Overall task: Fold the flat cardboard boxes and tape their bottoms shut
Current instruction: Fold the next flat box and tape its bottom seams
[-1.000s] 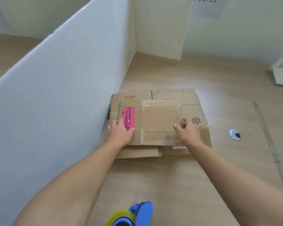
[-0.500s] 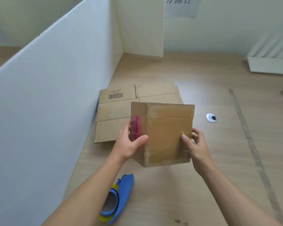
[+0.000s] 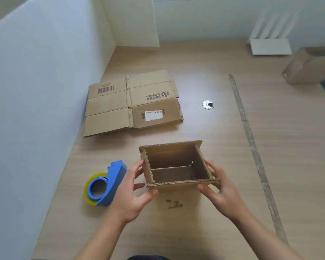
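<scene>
Here we enter one small brown corrugated cardboard box (image 3: 173, 156), opened into a rectangular tube with fluted edges showing, held near us over the pale wood-grain table (image 3: 223, 139). Our left hand (image 3: 131, 192) grips its left wall, fingers outside and thumb under the near edge. Our right hand (image 3: 223, 188) grips the right wall likewise.

One stack of flattened brown cardboard boxes (image 3: 131, 104), creased, bearing a barcode and a white label, lies farther back against the smooth white partition panel (image 3: 36, 91).

One blue plastic tape dispenser (image 3: 111, 181), carrying a glossy yellowish roll, rests just left of our left hand.

One round metal grommet (image 3: 208, 105) sits in the tabletop, right of the stack.
</scene>
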A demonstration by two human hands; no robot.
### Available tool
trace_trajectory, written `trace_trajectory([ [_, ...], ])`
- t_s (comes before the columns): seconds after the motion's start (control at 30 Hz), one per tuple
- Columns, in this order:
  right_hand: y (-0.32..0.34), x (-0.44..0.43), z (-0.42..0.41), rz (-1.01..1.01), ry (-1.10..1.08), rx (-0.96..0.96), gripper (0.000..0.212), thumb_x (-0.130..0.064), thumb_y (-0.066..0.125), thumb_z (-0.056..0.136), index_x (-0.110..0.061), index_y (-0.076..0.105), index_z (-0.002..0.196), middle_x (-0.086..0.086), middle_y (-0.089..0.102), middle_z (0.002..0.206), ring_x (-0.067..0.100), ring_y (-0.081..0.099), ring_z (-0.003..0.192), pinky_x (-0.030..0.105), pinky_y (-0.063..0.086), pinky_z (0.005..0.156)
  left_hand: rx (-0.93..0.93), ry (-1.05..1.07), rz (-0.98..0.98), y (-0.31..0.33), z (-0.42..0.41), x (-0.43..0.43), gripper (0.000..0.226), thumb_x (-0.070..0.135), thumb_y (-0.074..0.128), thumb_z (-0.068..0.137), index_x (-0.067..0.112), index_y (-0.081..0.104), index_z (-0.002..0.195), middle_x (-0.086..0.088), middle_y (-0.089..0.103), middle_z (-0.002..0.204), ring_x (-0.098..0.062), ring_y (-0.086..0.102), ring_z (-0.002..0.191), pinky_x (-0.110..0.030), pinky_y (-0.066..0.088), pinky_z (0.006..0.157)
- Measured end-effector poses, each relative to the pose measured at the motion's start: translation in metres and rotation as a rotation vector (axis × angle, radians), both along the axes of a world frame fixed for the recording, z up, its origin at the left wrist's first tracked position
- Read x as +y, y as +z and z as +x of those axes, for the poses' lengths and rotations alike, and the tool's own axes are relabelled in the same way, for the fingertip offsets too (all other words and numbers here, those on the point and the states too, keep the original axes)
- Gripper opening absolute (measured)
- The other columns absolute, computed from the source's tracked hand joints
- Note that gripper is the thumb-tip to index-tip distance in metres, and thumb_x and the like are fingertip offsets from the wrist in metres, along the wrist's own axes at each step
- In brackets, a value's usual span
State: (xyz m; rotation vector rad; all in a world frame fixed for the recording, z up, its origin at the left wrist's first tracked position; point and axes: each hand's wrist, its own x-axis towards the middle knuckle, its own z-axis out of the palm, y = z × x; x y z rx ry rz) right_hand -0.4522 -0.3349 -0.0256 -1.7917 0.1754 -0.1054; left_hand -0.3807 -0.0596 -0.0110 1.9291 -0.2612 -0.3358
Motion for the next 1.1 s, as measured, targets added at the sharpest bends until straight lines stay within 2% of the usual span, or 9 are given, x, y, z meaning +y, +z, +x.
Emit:
trace_trajectory([
  [0.17,-0.003,-0.006,-0.009,-0.167,0.119,-0.064,0.065,-0.074,0.058,0.083,-0.055,0.038,0.143,-0.016,0.035,0.152,-0.001,0.03,0.143,0.023,0.037,0.11,-0.077,-0.001,0.058,0.003,-0.021,-0.005,0.07,0.054,0.076,0.067,0.057,0.048,0.131,0.024,0.032,0.153,0.003,0.04,0.138,-0.023,0.047,0.1],
  [0.33,-0.002,-0.011,0.004,-0.16,0.105,-0.069,0.06,-0.078,0.056,0.081,-0.054,0.048,0.135,-0.022,0.034,0.152,-0.005,0.03,0.142,0.013,0.035,0.108,-0.027,0.056,0.069,0.01,-0.013,-0.014,0.058,0.065,0.069,0.065,0.064,0.055,0.121,0.046,0.033,0.139,0.015,0.039,0.131,-0.015,0.044,0.096],
  [0.4,0.001,-0.013,0.01,-0.099,0.094,-0.054,0.053,-0.073,0.063,0.077,-0.054,0.057,0.125,-0.034,0.036,0.144,-0.01,0.034,0.137,0.011,0.041,0.101,-0.019,0.087,0.092,0.014,-0.009,-0.019,0.051,0.069,0.064,0.065,0.064,0.06,0.116,0.04,0.034,0.139,0.021,0.036,0.128,-0.011,0.04,0.093],
  [0.57,0.001,-0.004,0.016,-0.076,-0.013,0.004,0.024,-0.052,0.067,0.081,-0.046,0.066,0.104,-0.025,0.045,0.126,-0.001,0.048,0.123,0.011,0.046,0.084,-0.067,0.2,0.218,0.016,0.002,-0.03,0.053,0.066,0.064,0.067,0.044,0.059,0.114,0.023,0.051,0.123,0.009,0.051,0.113,-0.035,0.052,0.096],
  [0.67,-0.004,0.001,0.015,-0.083,-0.048,0.023,0.063,-0.027,0.073,0.089,-0.054,0.037,0.135,-0.021,0.042,0.127,-0.006,0.047,0.118,0.009,0.044,0.08,-0.136,0.196,0.264,0.017,0.007,-0.037,0.085,0.04,0.082,0.077,0.044,0.031,0.145,0.014,0.045,0.133,-0.006,0.051,0.117,-0.037,0.048,0.101],
  [0.77,-0.003,0.002,0.017,-0.065,-0.052,0.027,0.086,-0.025,0.073,0.09,-0.061,0.016,0.142,-0.027,0.033,0.131,-0.009,0.044,0.116,0.009,0.045,0.079,-0.134,0.089,0.288,0.024,0.018,-0.043,0.107,0.029,0.083,0.08,0.063,0.006,0.145,0.016,0.03,0.143,-0.006,0.039,0.127,-0.03,0.038,0.106],
  [0.9,-0.002,-0.004,0.021,-0.106,-0.035,0.02,0.09,-0.037,0.071,0.089,-0.077,0.007,0.137,-0.018,0.027,0.141,-0.005,0.041,0.122,0.022,0.05,0.087,-0.237,0.025,0.38,0.022,0.029,-0.042,0.055,0.041,0.078,0.08,0.046,0.05,0.128,0.015,0.041,0.135,-0.008,0.046,0.121,-0.039,0.047,0.102],
  [1.0,-0.003,-0.007,0.026,-0.173,0.023,0.008,0.063,-0.049,0.064,0.088,-0.072,0.027,0.134,-0.022,0.017,0.153,-0.003,0.032,0.134,0.037,0.046,0.104,-0.249,0.045,0.355,0.009,0.019,-0.042,0.033,0.047,0.066,0.084,0.034,0.063,0.114,0.019,0.038,0.142,0.006,0.039,0.128,-0.012,0.034,0.104],
  [1.1,-0.006,-0.003,0.03,-0.167,0.051,0.03,0.042,-0.047,0.06,0.094,-0.062,0.039,0.127,-0.01,0.024,0.158,-0.006,0.025,0.139,0.019,0.025,0.114,-0.206,0.148,0.258,-0.002,0.007,-0.048,0.024,0.036,0.067,0.093,0.042,0.06,0.115,0.021,0.031,0.151,0.018,0.027,0.135,-0.01,0.023,0.109],
])
